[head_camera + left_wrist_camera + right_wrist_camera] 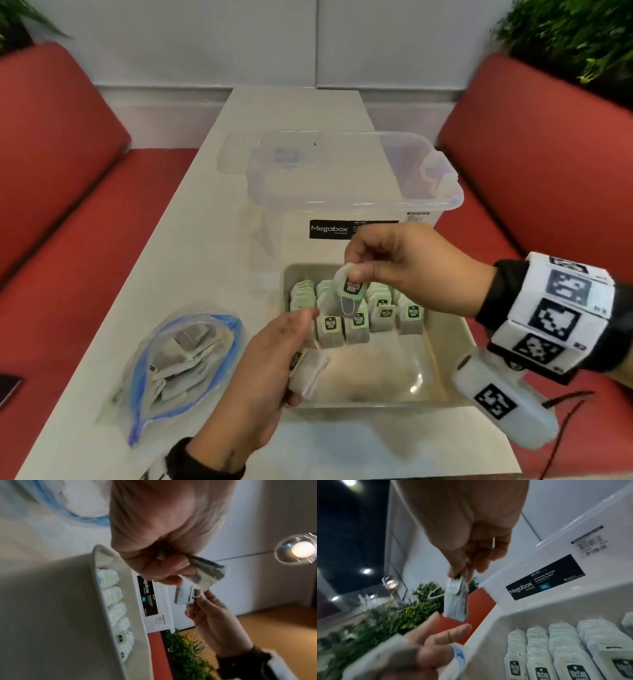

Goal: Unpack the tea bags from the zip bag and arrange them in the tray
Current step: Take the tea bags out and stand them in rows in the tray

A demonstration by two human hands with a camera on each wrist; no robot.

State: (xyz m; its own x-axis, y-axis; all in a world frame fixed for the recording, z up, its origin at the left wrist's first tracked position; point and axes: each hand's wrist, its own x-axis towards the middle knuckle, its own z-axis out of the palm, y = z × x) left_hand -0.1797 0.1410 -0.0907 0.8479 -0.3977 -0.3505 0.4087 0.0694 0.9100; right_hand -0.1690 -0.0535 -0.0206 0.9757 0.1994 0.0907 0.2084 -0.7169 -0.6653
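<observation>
A beige tray (383,371) sits near the table's front edge, with rows of green-tagged tea bags (380,308) standing upright in its far half. Above those rows my right hand (354,270) pinches one tea bag (342,298) by its tag, and the bag hangs free. My left hand (274,353) hovers at the tray's left wall and grips a small stack of tea bags (310,373), index finger stretched toward the hanging bag. The zip bag (178,359) lies open on the table to the left with several tea bags inside. The right wrist view shows the pinched tea bag (456,601) dangling.
A clear Megabox storage box (342,178) stands right behind the tray, its lid (239,150) lying at its back left. Red benches (61,205) flank the narrow white table (191,240). A dark phone (7,387) lies at the left edge.
</observation>
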